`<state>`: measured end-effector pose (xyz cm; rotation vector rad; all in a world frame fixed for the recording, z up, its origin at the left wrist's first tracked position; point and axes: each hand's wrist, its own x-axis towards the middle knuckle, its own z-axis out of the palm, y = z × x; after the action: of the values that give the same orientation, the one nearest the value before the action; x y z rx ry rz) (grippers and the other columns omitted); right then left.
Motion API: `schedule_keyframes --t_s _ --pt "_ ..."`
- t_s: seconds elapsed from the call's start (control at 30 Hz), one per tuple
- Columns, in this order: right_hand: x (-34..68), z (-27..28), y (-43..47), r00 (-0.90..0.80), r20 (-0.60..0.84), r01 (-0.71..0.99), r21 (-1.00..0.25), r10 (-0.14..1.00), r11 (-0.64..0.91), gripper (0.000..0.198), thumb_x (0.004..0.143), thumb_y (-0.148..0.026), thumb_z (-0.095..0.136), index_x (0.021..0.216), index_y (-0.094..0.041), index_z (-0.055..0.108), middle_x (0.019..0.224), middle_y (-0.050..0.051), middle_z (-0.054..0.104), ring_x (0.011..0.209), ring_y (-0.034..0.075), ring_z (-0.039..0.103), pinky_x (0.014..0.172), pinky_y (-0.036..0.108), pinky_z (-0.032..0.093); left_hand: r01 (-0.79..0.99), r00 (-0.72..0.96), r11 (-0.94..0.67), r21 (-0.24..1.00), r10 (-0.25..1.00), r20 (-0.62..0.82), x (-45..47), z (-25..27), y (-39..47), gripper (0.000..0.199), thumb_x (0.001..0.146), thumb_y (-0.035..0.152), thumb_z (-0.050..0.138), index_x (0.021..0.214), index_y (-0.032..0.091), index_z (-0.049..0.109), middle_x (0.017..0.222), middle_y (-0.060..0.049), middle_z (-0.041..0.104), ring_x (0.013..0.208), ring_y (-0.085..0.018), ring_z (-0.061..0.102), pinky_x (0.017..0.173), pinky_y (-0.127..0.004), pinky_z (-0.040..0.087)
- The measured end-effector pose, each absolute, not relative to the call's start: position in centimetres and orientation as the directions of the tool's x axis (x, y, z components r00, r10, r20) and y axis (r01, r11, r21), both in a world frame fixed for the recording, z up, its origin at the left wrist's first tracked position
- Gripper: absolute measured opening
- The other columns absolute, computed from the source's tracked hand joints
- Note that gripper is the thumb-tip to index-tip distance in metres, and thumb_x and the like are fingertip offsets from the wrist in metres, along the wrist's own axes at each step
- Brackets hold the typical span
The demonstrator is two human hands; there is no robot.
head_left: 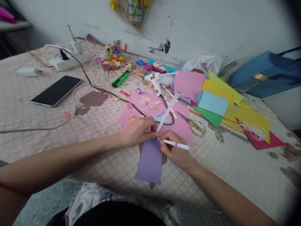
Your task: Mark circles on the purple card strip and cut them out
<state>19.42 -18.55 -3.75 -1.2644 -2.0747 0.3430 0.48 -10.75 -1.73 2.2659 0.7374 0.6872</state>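
Observation:
My left hand (141, 129) is closed, its fingertips pinched around the lower end of a long translucent white stick (168, 111) that slants up and away to the right. Held in my right hand (175, 146) is a white marker pen (177, 144) with a magenta band; its tip points left, close to my left fingertips. Beneath both hands a purple paper strip (150, 161) lies on the table, its far end covered by the fingers. Pink paper (185, 130) strewn with small scraps lies just beyond.
Past the hands are a white glue gun (155, 83), gold-handled scissors (197, 125) and a green cutter (120, 78). Coloured paper sheets (251, 117) are piled right. A phone (57, 90) and power strip (68, 61) lie left, with a black cable (110, 95) crossing the table.

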Motion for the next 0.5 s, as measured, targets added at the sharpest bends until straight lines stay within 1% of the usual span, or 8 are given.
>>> schedule_keyframes --t_s 0.27,0.5 --pt "19.44 -3.79 -18.66 -0.305 0.392 0.695 -0.531 0.868 0.484 0.011 0.085 -0.012 0.052 0.081 -0.022 0.050 0.069 -0.003 0.055 0.055 0.011 0.050 0.052 0.023 0.038 0.285 0.706 -0.647 0.707 0.641 0.302 0.45 -1.99 -10.65 0.016 0.082 0.019 0.071 0.075 0.014 0.057 0.072 0.002 0.057 0.066 -0.010 0.053 0.061 -0.021 0.039" --pt "19.51 -3.92 -18.78 -0.308 0.398 0.704 -0.516 0.864 0.488 0.010 0.086 -0.014 0.051 0.082 -0.023 0.051 0.069 -0.003 0.055 0.057 0.011 0.052 0.054 0.024 0.041 0.289 0.701 -0.654 0.699 0.642 0.310 0.51 -1.94 -10.77 0.016 0.082 0.019 0.070 0.074 0.014 0.057 0.071 0.002 0.057 0.065 -0.010 0.052 0.060 -0.021 0.038"
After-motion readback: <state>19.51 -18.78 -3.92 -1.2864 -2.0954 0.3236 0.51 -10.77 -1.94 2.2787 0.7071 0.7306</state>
